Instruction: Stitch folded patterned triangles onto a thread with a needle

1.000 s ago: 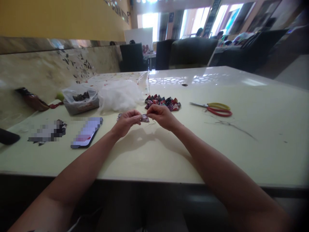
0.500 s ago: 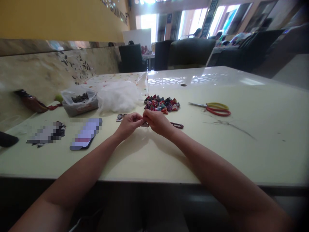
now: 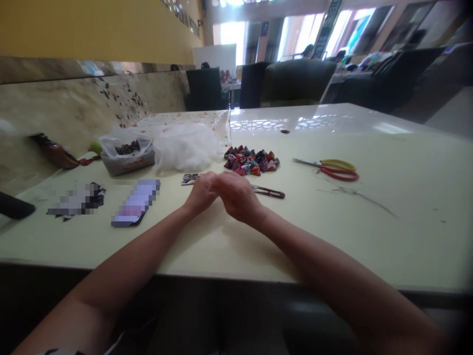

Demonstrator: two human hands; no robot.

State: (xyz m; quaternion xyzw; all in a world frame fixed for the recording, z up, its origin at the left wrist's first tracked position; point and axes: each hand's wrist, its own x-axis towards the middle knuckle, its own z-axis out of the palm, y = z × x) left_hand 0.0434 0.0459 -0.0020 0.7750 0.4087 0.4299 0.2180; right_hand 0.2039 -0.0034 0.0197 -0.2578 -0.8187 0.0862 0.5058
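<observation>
My left hand (image 3: 202, 191) and my right hand (image 3: 238, 195) meet above the table, fingers closed and pressed together. Whatever lies between them is hidden behind the backs of the hands. Just behind my right hand sits a pile of small patterned fabric pieces (image 3: 252, 160), mostly red and dark. Thread snips (image 3: 271, 192) with a brown handle lie to the right of my right hand, partly covered by it. A small patterned cloth piece (image 3: 189, 179) rests on the table behind my left hand.
Scissors (image 3: 338, 170) with yellow and red handles lie right, near loose threads (image 3: 364, 196). White stuffing in a plastic bag (image 3: 186, 150) and a lined box (image 3: 127, 161) stand back left. A phone (image 3: 136, 202) and dark scraps (image 3: 96, 195) lie left. Chairs (image 3: 299, 81) and people are beyond.
My hands have drawn together, with the right hand turned over the fingers of the left. The small piece seen between the fingertips before is now hidden. The view has shifted slightly.
</observation>
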